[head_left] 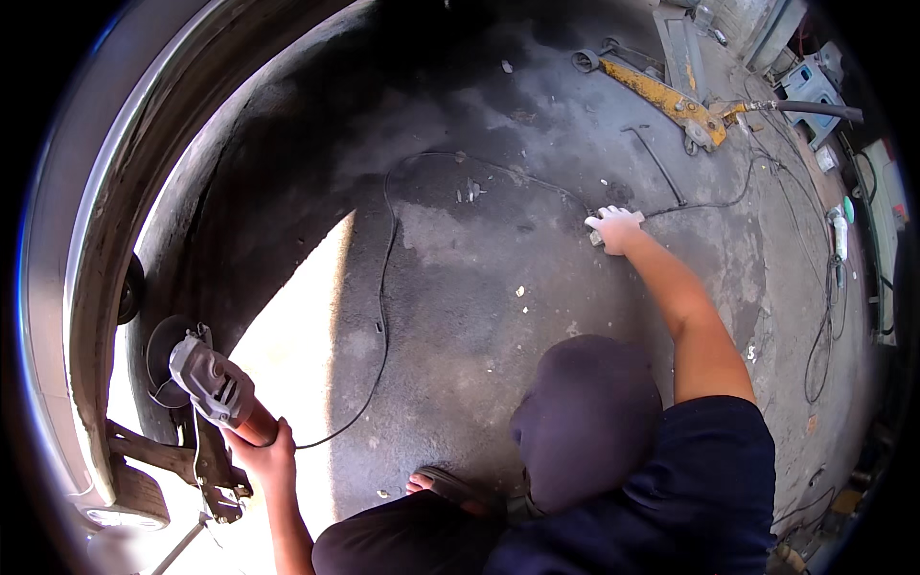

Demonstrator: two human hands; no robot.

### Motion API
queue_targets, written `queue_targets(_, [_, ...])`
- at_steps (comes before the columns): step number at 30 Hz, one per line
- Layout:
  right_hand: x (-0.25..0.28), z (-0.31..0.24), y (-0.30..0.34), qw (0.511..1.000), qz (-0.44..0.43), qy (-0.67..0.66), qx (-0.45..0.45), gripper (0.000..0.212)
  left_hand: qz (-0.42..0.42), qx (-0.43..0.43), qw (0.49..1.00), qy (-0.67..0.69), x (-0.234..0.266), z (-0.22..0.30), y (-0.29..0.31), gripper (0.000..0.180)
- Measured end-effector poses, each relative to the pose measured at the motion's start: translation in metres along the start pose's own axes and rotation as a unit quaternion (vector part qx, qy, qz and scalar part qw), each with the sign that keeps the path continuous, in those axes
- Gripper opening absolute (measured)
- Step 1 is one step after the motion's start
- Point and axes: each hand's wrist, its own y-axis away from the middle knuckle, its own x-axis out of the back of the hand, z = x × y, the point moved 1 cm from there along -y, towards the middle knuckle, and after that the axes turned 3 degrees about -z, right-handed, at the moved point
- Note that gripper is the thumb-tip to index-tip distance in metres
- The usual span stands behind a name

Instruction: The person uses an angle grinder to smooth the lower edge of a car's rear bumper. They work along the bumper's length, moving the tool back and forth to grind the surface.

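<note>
In my left hand [265, 450] is an angle grinder [213, 381], gripped by its orange-brown body. Its dark round disc [170, 359] is beside the vehicle's wheel arch. A black cord [385, 278] runs from the grinder's rear and loops over the floor to my right hand [618, 228]. That hand looks white and is stretched far forward, low to the floor. Its fingers are closed around a small pale cable connector [596, 238], partly hidden by the hand. Another cord [704, 205] leads away from there to the right.
A vehicle's body panel [91, 172] curves along the left, with a rusty metal part [158, 450] below. A yellow floor jack [661, 99] and a bent metal rod [656, 168] lie far right. Tangled cables [826, 326] and a second power tool [840, 235] line the right side.
</note>
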Motion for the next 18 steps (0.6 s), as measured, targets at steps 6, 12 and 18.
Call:
queue_targets(6, [-0.039,0.009,-0.023,0.998,0.058,-0.039,-0.005,0.020,-0.064,0.027,0.997,-0.016,-0.006,0.061,-0.010,0.067])
queue_targets(12, [-0.060,0.032,-0.026,0.997,-0.005,-0.039,0.065,0.016,-0.117,0.066,0.991,0.016,-0.054,0.088,-0.003,0.063])
queue_targets(18, [-0.008,-0.010,-0.036,0.991,-0.128,0.019,0.038,0.060,-0.201,0.018,0.979,-0.034,-0.049,0.096,-0.002,0.062])
